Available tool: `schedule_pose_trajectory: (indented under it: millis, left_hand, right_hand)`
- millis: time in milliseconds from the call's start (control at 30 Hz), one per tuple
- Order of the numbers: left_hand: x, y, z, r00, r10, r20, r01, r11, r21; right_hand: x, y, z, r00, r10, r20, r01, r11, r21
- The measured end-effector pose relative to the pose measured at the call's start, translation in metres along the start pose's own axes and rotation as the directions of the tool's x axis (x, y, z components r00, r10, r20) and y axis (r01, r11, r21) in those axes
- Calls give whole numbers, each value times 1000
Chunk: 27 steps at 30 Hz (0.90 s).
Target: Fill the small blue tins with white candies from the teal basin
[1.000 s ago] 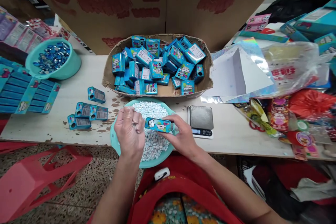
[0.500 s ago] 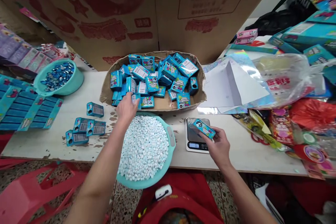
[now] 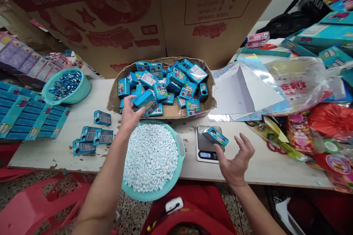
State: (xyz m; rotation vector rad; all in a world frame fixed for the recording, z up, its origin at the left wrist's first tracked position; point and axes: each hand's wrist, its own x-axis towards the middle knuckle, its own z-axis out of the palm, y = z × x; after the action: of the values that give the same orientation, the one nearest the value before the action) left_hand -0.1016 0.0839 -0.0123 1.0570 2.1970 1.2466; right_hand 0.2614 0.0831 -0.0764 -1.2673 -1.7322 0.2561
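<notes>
A light grip on its sides should suit the blue box [image 3: 147,102], lifted straight up so its corners clear the boxes packed around it. It sits just ahead of the left hand [image 3: 129,115], pinched between thumb and fingers, over the near edge of the cardboard tray [image 3: 214,102]. The right hand [image 3: 237,159] is spread and holds nothing; a second box [image 3: 216,136] lies ahead and to its left, at the scale [image 3: 202,142], near the thumb. Whether the thumb touches it, I cannot tell. Giving that box space before moving the hand would avoid a knock. Between the forearms, the basin [image 3: 180,145] of pale candies [image 3: 151,158] stands on the bench [image 3: 190,172].
</notes>
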Motion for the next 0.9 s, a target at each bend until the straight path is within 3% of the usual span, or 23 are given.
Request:
schedule_pose_trajectory:
  millis: [100,167,233,300,400,500,567,600,667,700,733,800,833,867,900]
  left_hand:
    - [-51,14,-11,1000,-17,8,19,907,-420]
    - [-80,18,-12,986,-154,63,162,801,-577]
    - [-101,18,-10,928,-323,185,358,639,-681]
    - [-114,15,-8,828,-457,324,522,420,-742]
    - [-129,11,-3,718,-543,436,592,145,-793]
    - [-147,13,5,678,-550,487,612,54,-789]
    - [-160,15,9,648,-513,564,693,90,-715]
    - [-166,15,10,641,-482,598,733,151,-663]
    - [-174,12,6,668,-428,608,744,380,-550]
    - [-176,7,2,711,-422,562,696,533,-481]
    - [-176,-1,-5,775,-418,474,610,690,-389]
    - [-174,-24,-19,922,-325,211,354,928,-117]
    - [-172,-39,-25,972,-218,89,215,976,39]
    - [-169,-55,-30,995,-96,24,90,979,184]
    - [-166,-71,-32,1000,-2,28,-6,955,295]
  right_hand:
    - [8,-46,10,991,-102,82,91,988,126]
    - [10,-74,21,976,-164,146,127,964,232]
    - [8,-95,31,958,-193,212,113,934,338]
    - [3,-107,39,949,-142,282,2,897,443]
    - [-11,-114,45,917,-33,397,-210,807,552]
    - [-22,-112,44,902,-91,421,-196,784,590]
    - [-23,-108,38,905,-199,376,-70,802,593]
    - [-22,-106,34,888,-279,365,3,799,602]
    - [-19,-104,22,809,-447,382,112,756,645]
    - [-18,-103,16,769,-495,404,122,734,669]
    - [-19,-104,10,752,-501,428,95,725,682]
    - [-24,-107,-2,775,-378,507,-49,763,644]
    - [-29,-109,-6,785,-276,555,-142,791,595]
    - [-34,-111,-9,784,-180,594,-225,810,542]
    - [-41,-113,-11,772,-107,627,-287,821,494]
